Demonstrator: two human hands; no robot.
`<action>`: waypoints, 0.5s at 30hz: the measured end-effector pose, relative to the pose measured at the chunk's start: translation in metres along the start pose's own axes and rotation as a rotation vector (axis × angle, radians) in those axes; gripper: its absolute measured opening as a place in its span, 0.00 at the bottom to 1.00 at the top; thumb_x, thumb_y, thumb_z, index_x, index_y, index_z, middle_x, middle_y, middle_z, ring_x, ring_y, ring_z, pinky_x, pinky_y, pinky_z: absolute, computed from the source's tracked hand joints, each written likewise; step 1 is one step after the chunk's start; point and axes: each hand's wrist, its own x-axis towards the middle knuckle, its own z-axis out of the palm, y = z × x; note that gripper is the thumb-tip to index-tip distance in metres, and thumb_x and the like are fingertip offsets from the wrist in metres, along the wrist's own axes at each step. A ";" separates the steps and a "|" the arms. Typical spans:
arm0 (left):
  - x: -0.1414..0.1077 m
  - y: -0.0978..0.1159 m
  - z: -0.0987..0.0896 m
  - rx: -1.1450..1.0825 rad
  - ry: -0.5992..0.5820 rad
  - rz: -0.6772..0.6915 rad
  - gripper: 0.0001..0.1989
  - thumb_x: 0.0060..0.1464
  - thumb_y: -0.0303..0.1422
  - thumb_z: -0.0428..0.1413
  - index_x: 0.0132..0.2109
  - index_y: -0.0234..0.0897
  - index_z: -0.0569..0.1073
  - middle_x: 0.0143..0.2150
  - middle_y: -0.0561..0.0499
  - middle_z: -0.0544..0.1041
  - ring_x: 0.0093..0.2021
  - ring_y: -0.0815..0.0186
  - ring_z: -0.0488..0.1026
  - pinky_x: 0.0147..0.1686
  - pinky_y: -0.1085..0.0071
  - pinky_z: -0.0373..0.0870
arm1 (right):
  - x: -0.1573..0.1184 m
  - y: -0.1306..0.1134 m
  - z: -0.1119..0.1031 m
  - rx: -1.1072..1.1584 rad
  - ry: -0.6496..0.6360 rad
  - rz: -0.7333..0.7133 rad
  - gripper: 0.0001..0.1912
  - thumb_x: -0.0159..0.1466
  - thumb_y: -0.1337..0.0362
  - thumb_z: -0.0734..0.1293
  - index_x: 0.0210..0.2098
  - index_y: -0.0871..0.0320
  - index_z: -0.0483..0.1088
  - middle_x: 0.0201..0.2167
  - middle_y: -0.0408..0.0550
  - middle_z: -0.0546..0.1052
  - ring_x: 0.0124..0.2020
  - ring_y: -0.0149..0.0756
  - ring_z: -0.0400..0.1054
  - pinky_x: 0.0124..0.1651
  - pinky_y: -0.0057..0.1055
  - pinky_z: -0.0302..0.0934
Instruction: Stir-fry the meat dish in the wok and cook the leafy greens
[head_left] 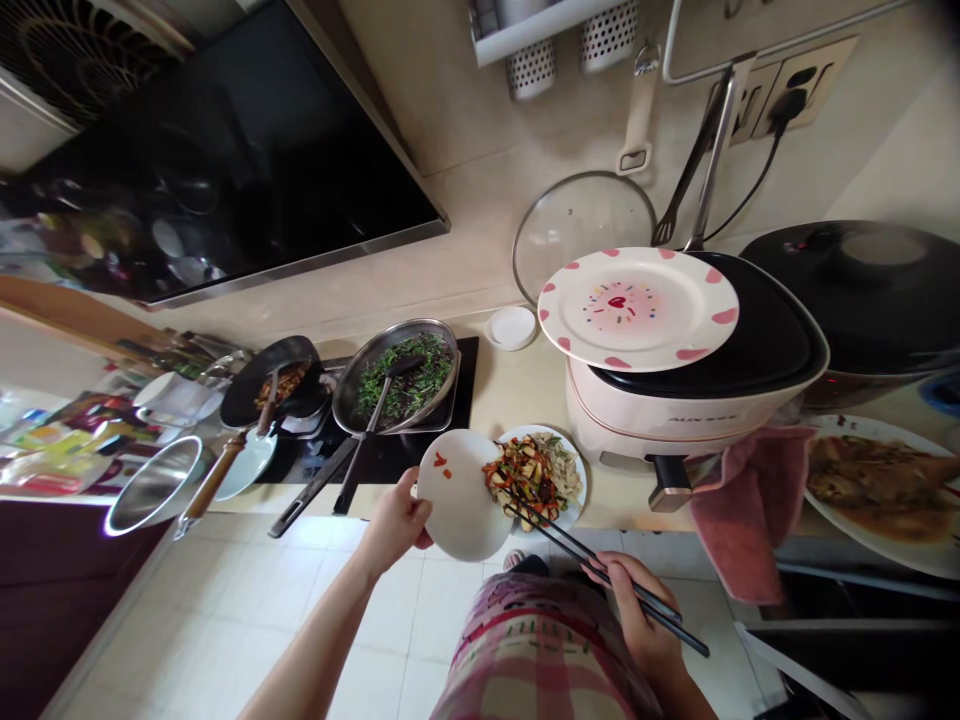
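My left hand (401, 525) grips the left rim of a small white plate (463, 510), tilted so its right edge overlaps a second dish. A few red pepper bits (443, 465) cling to its surface. That second white plate (580, 478) rests at the counter's front edge, bearing chopped vegetables (534, 470) in mixed colours with pale shreds on the right side. Between the fingers of my right hand (637, 610) is a pair of dark chopsticks (570, 545); their tips touch the food where the two plates meet.
Left on the stove, a pan (352, 375) of greens and a wok (244, 385) stand with handles jutting over the edge. A metal bowl (154, 490) is further left. Right, a heart-patterned plate (559, 315) lies on a pink electric cooker (637, 415); a pink cloth (742, 520) hangs beside a fish dish (885, 490).
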 end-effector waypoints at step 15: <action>-0.001 -0.002 -0.003 -0.002 -0.015 -0.028 0.19 0.47 0.30 0.51 0.49 0.35 0.62 0.15 0.56 0.73 0.15 0.63 0.73 0.15 0.75 0.68 | 0.010 0.027 0.018 -0.285 -0.055 -0.317 0.11 0.68 0.64 0.61 0.44 0.55 0.75 0.41 0.50 0.79 0.41 0.41 0.74 0.48 0.35 0.70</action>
